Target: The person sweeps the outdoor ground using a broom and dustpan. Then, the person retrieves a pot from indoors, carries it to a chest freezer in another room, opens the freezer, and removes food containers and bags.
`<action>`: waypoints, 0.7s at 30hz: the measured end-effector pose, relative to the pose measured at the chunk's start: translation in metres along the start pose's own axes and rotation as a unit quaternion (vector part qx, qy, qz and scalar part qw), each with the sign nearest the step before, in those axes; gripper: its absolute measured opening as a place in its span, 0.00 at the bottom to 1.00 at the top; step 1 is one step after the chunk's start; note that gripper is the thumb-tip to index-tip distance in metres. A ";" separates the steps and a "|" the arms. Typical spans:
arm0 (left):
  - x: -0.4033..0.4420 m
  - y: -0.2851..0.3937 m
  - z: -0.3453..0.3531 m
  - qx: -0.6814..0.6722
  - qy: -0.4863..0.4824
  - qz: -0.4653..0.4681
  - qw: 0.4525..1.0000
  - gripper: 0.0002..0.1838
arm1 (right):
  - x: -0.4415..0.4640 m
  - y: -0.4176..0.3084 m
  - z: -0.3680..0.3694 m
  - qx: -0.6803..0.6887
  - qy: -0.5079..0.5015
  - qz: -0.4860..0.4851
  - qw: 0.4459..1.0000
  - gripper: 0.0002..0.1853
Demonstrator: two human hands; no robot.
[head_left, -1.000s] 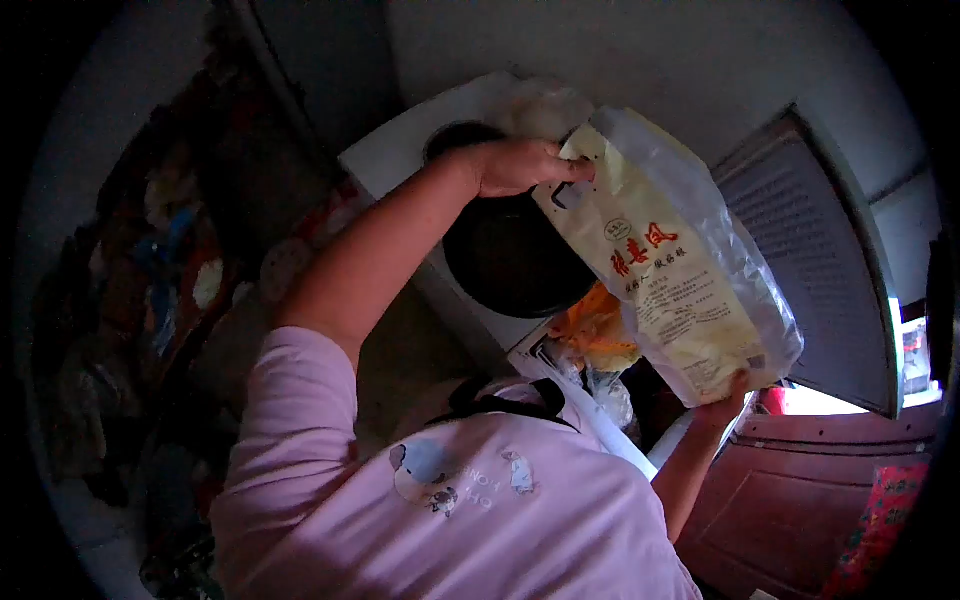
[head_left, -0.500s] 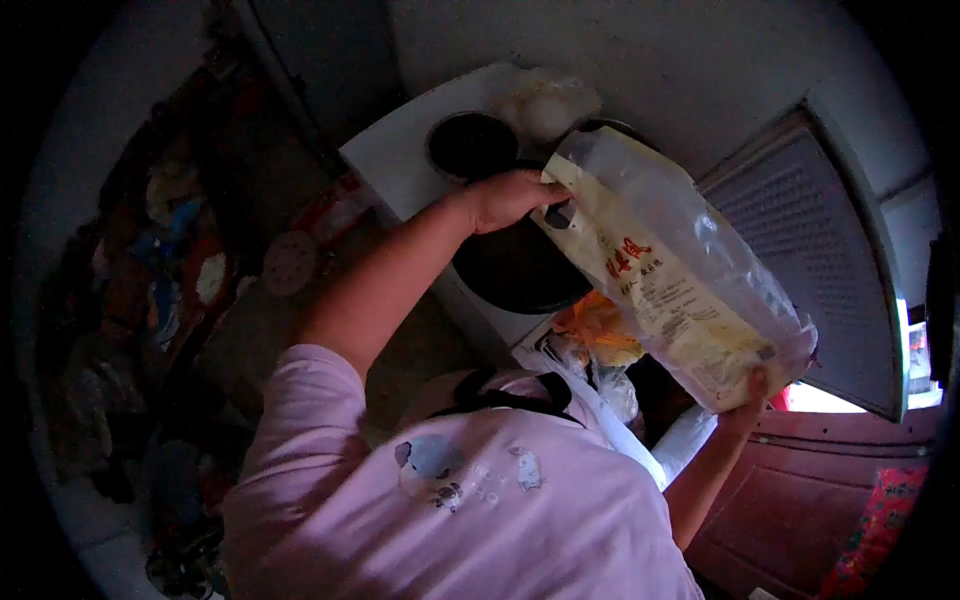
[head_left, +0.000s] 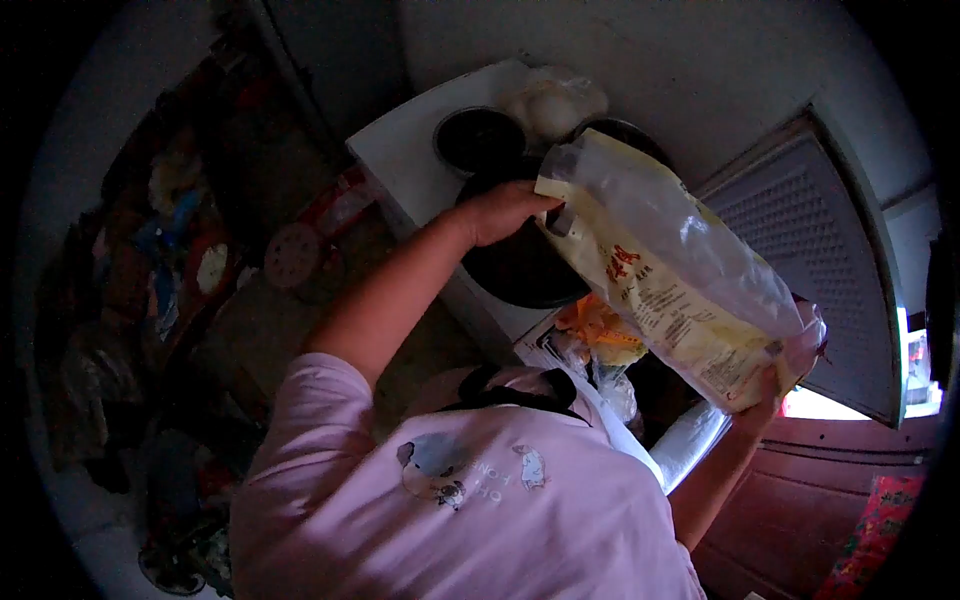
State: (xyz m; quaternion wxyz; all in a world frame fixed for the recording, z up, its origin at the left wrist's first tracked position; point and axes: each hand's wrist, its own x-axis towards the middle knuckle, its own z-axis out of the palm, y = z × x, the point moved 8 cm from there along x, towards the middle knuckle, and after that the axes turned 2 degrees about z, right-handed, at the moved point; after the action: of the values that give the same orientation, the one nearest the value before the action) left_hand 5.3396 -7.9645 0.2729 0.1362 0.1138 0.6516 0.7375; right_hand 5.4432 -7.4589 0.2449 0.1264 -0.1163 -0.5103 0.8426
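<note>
A large plastic bag [head_left: 690, 290], clear on one side and pale yellow with red and dark print, is stretched slantwise between my two hands. My left hand [head_left: 505, 212] pinches its upper left corner, close to a cut-out in the bag. Down at the lower right end, my right hand [head_left: 768, 388] grips the bag's bottom edge, its fingers partly hidden. Whether anything is inside the bag, I cannot tell. Below the bag is an orange-and-yellow bag [head_left: 600, 325] beside clear plastic wrapping [head_left: 615, 390], in an open white compartment.
Behind my left hand is a white top [head_left: 385, 150] with a dark round pan [head_left: 480, 140], a larger dark pan [head_left: 520, 270] and a plastic-wrapped bundle [head_left: 550, 108]. A textured panel [head_left: 810, 260] stands raised at right. A reddish door [head_left: 800, 500] is nearby; clutter [head_left: 165, 250] lies left.
My right hand and the bag's lower end have shifted slightly right. The bag's upper end has tilted a little, and my left hand still holds its corner.
</note>
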 end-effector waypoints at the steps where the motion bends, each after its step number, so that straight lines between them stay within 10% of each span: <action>1: -0.003 0.006 0.005 0.005 -0.002 0.009 1.000 0.18 | 0.002 -0.003 -0.003 -0.001 0.000 0.000 1.000 0.28; 21: -0.015 -0.011 -0.008 0.051 0.055 -0.019 0.997 0.17 | 0.004 -0.028 0.033 -0.057 -0.043 -0.054 0.996 0.27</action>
State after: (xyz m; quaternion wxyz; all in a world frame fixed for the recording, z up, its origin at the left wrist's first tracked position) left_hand 5.3513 -7.9763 0.2610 0.1082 0.0678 0.6967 0.7059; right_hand 5.4317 -7.4724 0.2843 0.1425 -0.0593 -0.5682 0.8083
